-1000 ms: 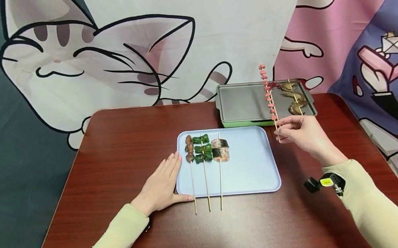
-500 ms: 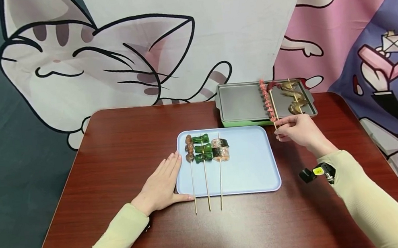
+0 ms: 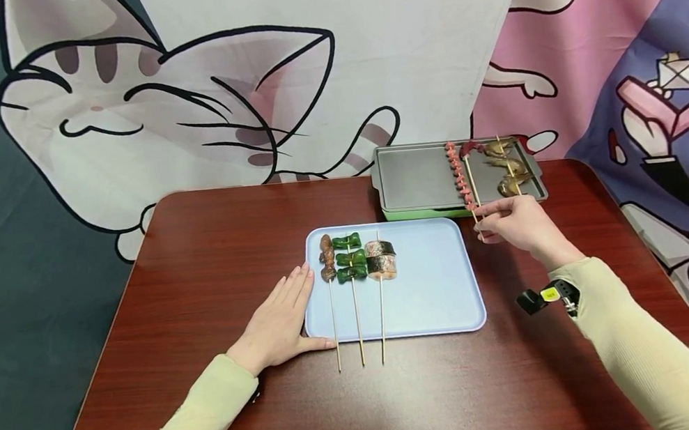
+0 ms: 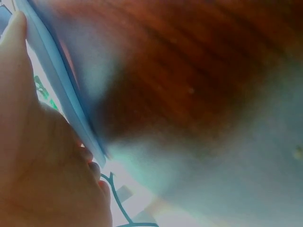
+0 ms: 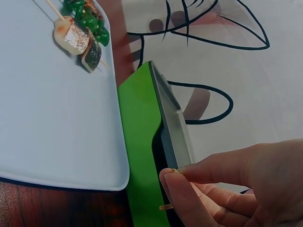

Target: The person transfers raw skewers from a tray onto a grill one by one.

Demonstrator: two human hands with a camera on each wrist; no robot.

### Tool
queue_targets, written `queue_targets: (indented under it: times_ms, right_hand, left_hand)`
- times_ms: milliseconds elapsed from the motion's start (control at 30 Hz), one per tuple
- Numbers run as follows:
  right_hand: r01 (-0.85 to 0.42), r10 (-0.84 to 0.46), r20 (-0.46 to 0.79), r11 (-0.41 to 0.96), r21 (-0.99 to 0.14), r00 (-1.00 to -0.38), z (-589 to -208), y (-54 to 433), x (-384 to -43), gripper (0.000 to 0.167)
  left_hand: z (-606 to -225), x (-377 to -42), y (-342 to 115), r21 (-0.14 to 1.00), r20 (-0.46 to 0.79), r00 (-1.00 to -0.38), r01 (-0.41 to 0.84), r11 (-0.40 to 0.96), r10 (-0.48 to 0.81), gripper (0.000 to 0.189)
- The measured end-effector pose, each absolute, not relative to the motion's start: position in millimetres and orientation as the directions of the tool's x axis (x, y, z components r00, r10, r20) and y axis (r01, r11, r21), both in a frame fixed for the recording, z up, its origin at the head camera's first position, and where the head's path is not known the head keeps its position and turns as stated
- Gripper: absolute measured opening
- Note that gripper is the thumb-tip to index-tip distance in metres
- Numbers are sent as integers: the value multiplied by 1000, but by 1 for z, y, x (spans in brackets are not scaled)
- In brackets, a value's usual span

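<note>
My right hand (image 3: 514, 225) pinches the stick of a skewer of small pink pieces (image 3: 458, 173) at the front edge of a grey grill plate (image 3: 412, 176). In the right wrist view the stick's end pokes out by the thumb and fingers (image 5: 187, 189). Beside it on the plate lie a skewer with a dark red piece (image 3: 470, 148) and a skewer of brownish folded pieces (image 3: 508, 168). My left hand (image 3: 276, 320) rests with straight fingers along the left edge of a pale blue tray (image 3: 435, 296); the left wrist view shows its fingers at the rim.
On the tray lie a brown mushroom-like skewer (image 3: 327, 259), a green pepper skewer (image 3: 350, 258) and a skewer of fish-like chunks (image 3: 381, 260), their sticks overhanging the front rim. The grill's green base (image 5: 139, 113) stands behind the tray. A cat-print cloth (image 3: 414, 39) hangs behind the table.
The pink skewer, raised at first, has come down onto the grill plate and shifted slightly left, with my right hand still pinching it. My left hand and the tray have stayed put.
</note>
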State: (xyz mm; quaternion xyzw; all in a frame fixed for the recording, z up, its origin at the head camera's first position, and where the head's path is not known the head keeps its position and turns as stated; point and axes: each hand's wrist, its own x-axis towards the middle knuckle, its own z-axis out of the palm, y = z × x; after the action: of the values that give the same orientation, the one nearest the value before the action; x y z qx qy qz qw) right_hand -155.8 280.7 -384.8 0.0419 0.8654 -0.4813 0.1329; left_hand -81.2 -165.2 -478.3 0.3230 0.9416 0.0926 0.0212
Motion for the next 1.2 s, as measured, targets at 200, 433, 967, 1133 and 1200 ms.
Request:
queue_targets:
  times_ms: [200, 433, 967, 1133, 1200]
  right_hand:
    - [198, -57, -274, 551, -811, -960, -384, 280, -155, 39]
    - [182, -24, -246, 601, -779, -969, -379, 278, -149, 46]
    - [-49, 26, 81, 604, -796, -996, -331, 261, -117, 44]
    - [-78, 22, 116, 615, -784, -993, -321, 253, -109, 40]
    - [-88, 23, 131, 632, -770, -991, -318, 251, -106, 38]
  left_hand:
    - [-474, -80, -165, 184, 19, -791, 604, 776, 611, 122]
    - [-476, -81, -165, 197, 32, -787, 609, 768, 616, 121]
    - [-478, -80, -166, 207, 43, -788, 608, 766, 614, 121]
    - [-477, -80, -166, 202, 40, -789, 608, 768, 613, 121]
    - [-477, -81, -166, 200, 41, -788, 609, 767, 615, 122]
